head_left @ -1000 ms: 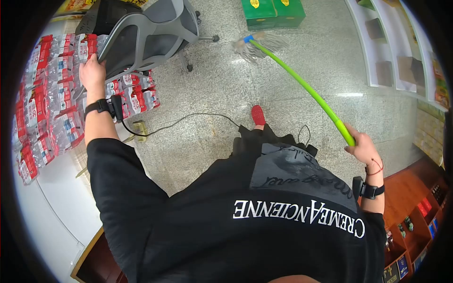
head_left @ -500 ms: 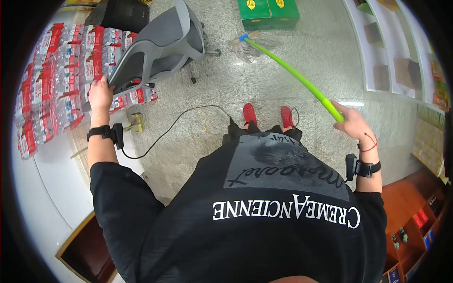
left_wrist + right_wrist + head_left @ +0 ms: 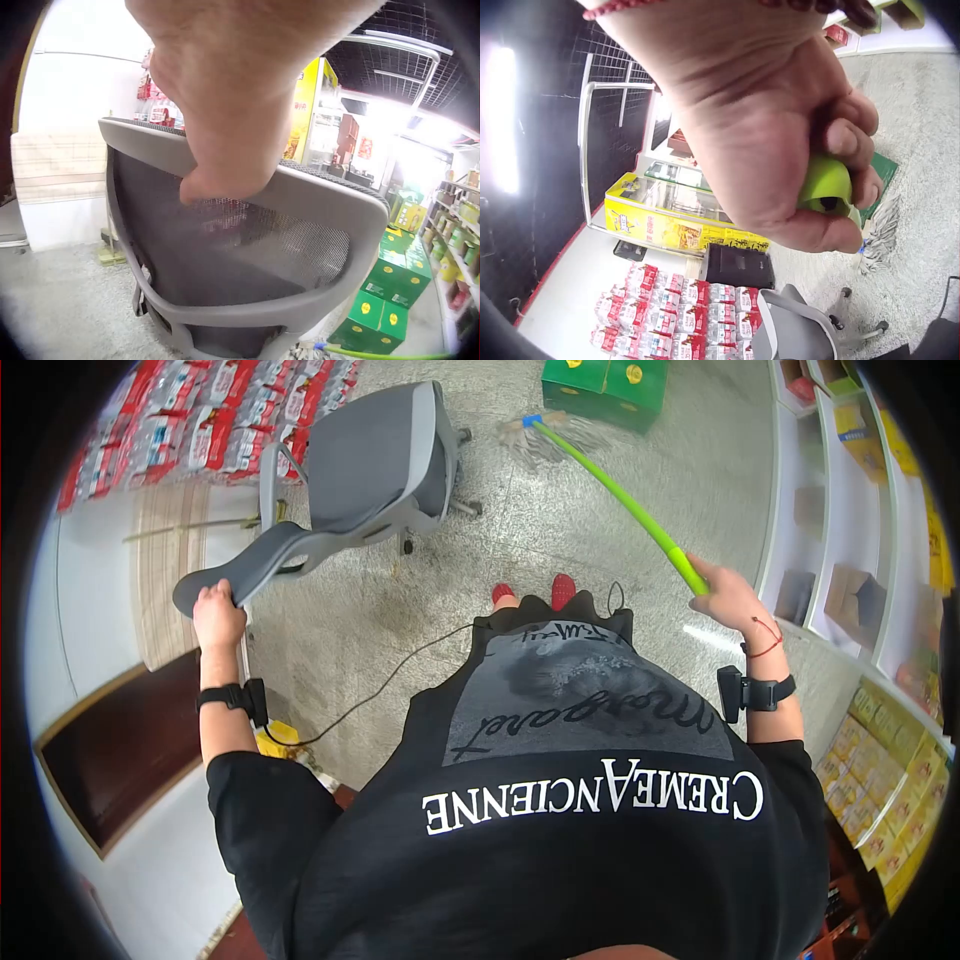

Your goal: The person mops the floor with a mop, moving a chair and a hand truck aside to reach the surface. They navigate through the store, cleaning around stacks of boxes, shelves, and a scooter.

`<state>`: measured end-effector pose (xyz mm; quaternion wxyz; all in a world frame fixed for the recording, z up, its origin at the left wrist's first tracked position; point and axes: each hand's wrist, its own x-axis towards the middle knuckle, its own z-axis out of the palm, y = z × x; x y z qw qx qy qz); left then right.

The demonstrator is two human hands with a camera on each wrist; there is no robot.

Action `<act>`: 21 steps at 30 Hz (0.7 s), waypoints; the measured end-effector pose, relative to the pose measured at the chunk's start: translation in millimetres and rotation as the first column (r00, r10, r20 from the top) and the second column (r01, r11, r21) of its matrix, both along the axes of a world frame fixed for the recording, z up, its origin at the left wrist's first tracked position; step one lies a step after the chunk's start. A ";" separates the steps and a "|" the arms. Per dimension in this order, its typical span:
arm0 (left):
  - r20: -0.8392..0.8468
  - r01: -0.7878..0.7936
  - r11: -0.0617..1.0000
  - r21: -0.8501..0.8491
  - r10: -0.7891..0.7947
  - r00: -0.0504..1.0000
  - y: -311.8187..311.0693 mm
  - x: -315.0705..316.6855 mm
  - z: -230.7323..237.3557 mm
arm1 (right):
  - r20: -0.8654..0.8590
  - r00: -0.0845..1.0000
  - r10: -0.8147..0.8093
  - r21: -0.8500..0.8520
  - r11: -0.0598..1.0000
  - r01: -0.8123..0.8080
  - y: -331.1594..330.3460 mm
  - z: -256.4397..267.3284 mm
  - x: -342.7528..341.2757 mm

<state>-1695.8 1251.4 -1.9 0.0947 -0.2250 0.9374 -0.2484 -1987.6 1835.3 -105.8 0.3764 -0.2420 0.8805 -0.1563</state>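
Your left hand (image 3: pixel 219 618) grips the mesh office-chair backrest (image 3: pixel 232 259) along its top – your right hand (image 3: pixel 728 602) curls round the green mop handle (image 3: pixel 640 514).

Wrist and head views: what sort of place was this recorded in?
Probably a small shop or its stockroom: stacked red-labelled packs stand together, green cartons are piled on the floor, and white shelving holds boxes.

The person's black T-shirt (image 3: pixel 560 870) bears white capitals (image 3: pixel 590 797) and, below those, a grey panel (image 3: pixel 585 700). Past its sleeves (image 3: pixel 270 810) sit black wrist straps (image 3: pixel 225 697), plus a red bracelet (image 3: pixel 767 637) on the right; a dark cable (image 3: pixel 376 693) runs from the left strap. Red shoes (image 3: pixel 563 592) show beyond the T-shirt.
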 end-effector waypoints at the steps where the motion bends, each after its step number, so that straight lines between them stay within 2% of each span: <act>1: -0.046 0.036 0.999 0.002 -0.036 0.998 -11.4 69.6 -13.5 | -0.098 0.995 -0.020 -0.023 1.000 0.018 -6.6 -2.5 75.8; 3: -0.094 0.083 0.997 0.008 -0.082 0.992 -2.9 124.8 -24.7 | -0.092 0.996 -0.005 -0.022 1.000 0.002 -3.5 -1.8 93.0; 4: -0.083 0.056 0.998 0.011 -0.054 0.995 11.6 126.8 -24.0 | -0.067 0.998 0.014 -0.020 1.000 -0.016 -5.9 -4.3 70.0; 7: -0.075 -0.004 0.999 0.032 0.006 0.997 52.5 196.1 -28.4 | -0.052 0.998 0.040 0.006 0.999 -0.039 -0.4 -12.3 91.4; 10: -0.067 -0.084 0.995 0.052 0.087 0.994 91.8 237.8 -26.3 | -0.061 0.994 0.089 -0.008 0.996 -0.090 2.4 -19.3 90.9; 11: -0.042 -0.133 0.990 0.056 0.136 0.990 111.3 233.1 -20.9 | -0.045 0.992 0.114 -0.007 0.993 -0.114 7.0 -26.7 71.1; 14: -0.037 -0.226 0.973 0.052 0.228 0.973 146.9 291.3 -30.1 | -0.074 0.988 0.137 0.016 0.991 -0.137 10.0 -30.9 97.1; 17: -0.049 -0.270 0.960 0.077 0.274 0.960 183.9 336.9 -32.7 | 0.022 0.992 0.127 0.068 0.989 -0.128 10.9 -20.8 116.7; 21: -0.011 -0.364 0.928 0.073 0.366 0.931 242.4 386.6 -29.4 | -0.037 0.986 0.165 0.007 0.986 -0.165 31.7 -42.3 125.7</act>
